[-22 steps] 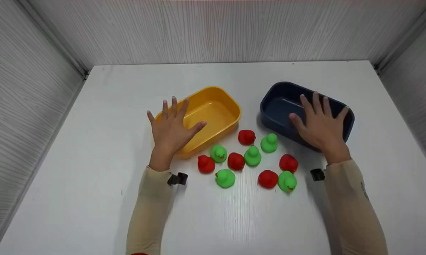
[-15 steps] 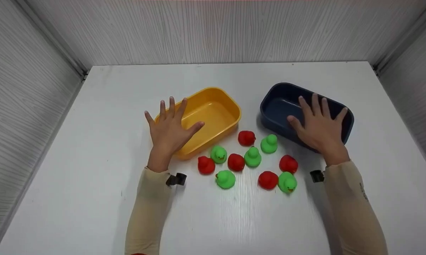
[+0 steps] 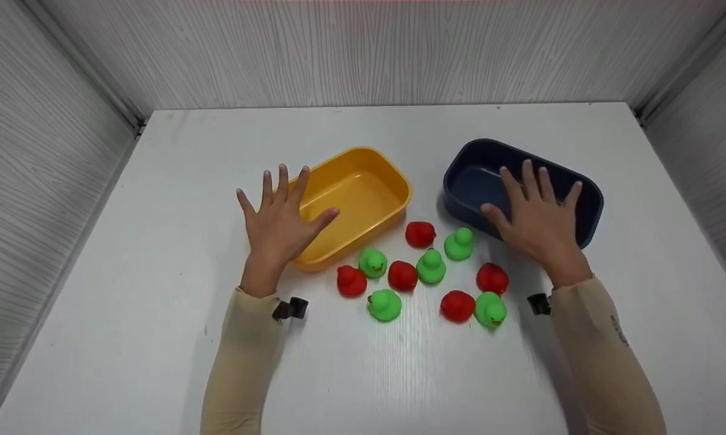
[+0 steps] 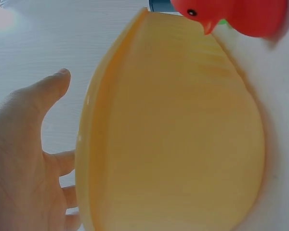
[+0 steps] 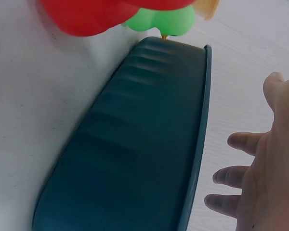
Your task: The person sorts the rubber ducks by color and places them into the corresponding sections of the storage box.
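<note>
I had the yellow bin [image 3: 363,196] on the left of the table [image 3: 339,380] and the navy bin [image 3: 479,181] on the right, both upright, set at opposing angles, a gap between. The left hand [image 3: 277,229] was over the near-left end of the yellow bin: palm down, fingers straight and spread wide, holding nothing. I couldn't tell from the left wrist view if the fingertips touched the rim. The right hand [image 3: 539,225] was over the right part of the navy bin, same pose, nothing held; right wrist view showed a gap between its fingers and the rim.

Between and nearer than the bins I counted ten rubber ducks, five red, five green, loosely clustered. One red duck [image 3: 420,234] was between the two bins' near corners, with a green duck [image 3: 459,244] by the navy bin. Another green duck [image 3: 373,262] was near the yellow bin's front wall. Closest to me was a green duck [image 3: 490,310] on the right, just beside two reds.

Both forearms had beige sleeves [image 3: 242,362], each with a black wrist mount [image 3: 290,309] at the cuff. Pale wood-grain panels [image 3: 363,54] enclosed the back and sides.
</note>
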The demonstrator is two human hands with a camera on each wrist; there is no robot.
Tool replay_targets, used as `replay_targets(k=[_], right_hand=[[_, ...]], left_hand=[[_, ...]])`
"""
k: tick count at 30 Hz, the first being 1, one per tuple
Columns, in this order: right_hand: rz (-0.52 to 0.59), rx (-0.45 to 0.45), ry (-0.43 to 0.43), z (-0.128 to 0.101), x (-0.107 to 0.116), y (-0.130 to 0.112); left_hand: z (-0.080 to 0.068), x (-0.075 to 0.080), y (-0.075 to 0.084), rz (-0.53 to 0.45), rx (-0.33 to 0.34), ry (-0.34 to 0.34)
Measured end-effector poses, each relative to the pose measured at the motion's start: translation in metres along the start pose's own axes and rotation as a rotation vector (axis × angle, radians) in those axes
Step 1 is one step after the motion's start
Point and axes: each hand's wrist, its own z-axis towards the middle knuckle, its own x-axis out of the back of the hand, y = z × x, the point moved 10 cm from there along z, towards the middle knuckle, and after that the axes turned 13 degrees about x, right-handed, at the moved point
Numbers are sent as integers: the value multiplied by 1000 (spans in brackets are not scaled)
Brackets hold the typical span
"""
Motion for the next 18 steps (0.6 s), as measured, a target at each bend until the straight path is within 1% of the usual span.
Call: replay_targets(k=[4,11,18], right_hand=[[-30,31,4,0,0,-9],[-74,96,1,-3,-1,-23],[-106,166,12,-3,0,-34]], left_hand=[[-2,2,-8,-6,0,9],[-5,4,-22,-23,-4,45],[-6,4,-40,11,24,38]])
